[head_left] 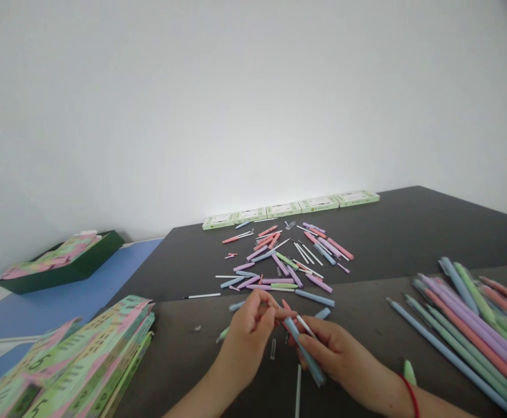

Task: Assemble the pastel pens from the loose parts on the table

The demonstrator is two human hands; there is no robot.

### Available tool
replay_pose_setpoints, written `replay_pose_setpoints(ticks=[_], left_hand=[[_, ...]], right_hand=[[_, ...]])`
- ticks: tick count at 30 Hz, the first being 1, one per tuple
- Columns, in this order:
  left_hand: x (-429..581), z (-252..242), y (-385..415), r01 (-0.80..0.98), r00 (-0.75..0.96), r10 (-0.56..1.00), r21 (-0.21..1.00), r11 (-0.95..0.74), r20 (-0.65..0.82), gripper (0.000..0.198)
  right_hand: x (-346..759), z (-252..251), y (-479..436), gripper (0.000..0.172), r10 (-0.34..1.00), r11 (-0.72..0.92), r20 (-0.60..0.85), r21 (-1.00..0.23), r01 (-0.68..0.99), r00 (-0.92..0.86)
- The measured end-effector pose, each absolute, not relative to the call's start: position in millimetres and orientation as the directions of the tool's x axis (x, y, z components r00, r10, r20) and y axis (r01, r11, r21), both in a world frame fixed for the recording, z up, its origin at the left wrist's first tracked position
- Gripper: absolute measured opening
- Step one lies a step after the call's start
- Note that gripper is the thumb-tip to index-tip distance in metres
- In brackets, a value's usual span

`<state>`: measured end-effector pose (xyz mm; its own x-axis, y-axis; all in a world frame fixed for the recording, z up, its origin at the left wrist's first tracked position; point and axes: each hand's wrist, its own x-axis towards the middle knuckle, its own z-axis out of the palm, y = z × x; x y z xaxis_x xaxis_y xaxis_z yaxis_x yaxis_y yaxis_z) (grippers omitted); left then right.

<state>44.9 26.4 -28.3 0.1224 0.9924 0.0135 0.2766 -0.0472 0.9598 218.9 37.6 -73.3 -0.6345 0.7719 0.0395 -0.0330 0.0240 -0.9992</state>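
My right hand [338, 346] is closed around a light blue pen barrel [309, 359], which slants down to the right. A white refill [306, 326] also sticks out of its fingers. At the barrel's upper end is my left hand [252, 325], its thumb and fingers pinched together. Whatever lies in that pinch is hidden. A red pen part [285, 305] shows between the hands; which hand holds it, if either, I cannot tell. Beyond them spreads a loose heap of pastel pen parts [286, 270] and white refills [308, 253]. A clear cap [273, 349] lies below the left hand.
Stacked pastel packets [92, 360] occupy the left front. Bundled pastel pens [466, 331] lie at right. Several flat green-and-white boxes [283, 209] line the far edge of the dark table [431, 232]. A dark green tray [83, 264] with packets stands on a blue surface [135, 261].
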Motion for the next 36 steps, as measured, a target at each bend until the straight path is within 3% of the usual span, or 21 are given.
replay_pose_setpoints(ticks=[4,8,13,18,21,25,29,33,36], left_hand=[[53.1,-31.2,23.7,-0.127,0.077,0.997,0.991,0.038,-0.028,0.013],[57.6,-35.0,20.0,-0.216,0.141,0.987,0.970,0.109,-0.079,0.013],[57.1,-34.7,19.4,-0.125,0.167,0.983,0.988,0.096,-0.074,0.014],[41.9,-19.4,25.0,0.106,0.230,0.972,0.991,-0.080,0.054,0.018],[21.2,-2.2,32.7,0.300,0.155,0.986,0.948,-0.106,0.061,0.018],[-5.7,18.3,40.2,0.618,0.168,0.984,0.785,-0.056,-0.062,0.021],[-16.5,24.3,36.7,0.880,0.221,0.947,0.466,-0.092,-0.231,0.019],[-16.8,21.5,27.4,0.982,0.166,0.937,0.142,-0.127,-0.308,0.016],[-16.2,17.2,24.6,0.990,0.137,0.948,0.018,-0.138,-0.286,0.014]], right_hand=[[218.5,-69.4,35.7,0.032,0.772,0.091,0.058,-0.996,0.019,-0.633],[219.4,-69.5,36.4,0.028,0.778,0.156,0.104,-0.987,0.029,-0.620],[220.7,-71.0,37.6,0.023,0.792,0.211,0.132,-0.975,0.065,-0.596],[222.8,-68.8,37.7,0.023,0.814,0.217,0.135,-0.973,0.080,-0.566],[225.2,-65.8,38.1,0.023,0.833,0.238,0.149,-0.966,0.104,-0.533],[228.3,-64.0,38.2,0.027,0.843,0.264,0.176,-0.958,0.107,-0.508],[230.9,-64.7,37.6,0.026,0.847,0.265,0.171,-0.956,0.122,-0.504],[229.5,-63.9,39.0,0.027,0.877,0.217,0.179,-0.976,0.034,-0.446],[225.8,-62.4,40.7,0.024,0.908,0.112,0.131,-0.991,-0.070,-0.399]])
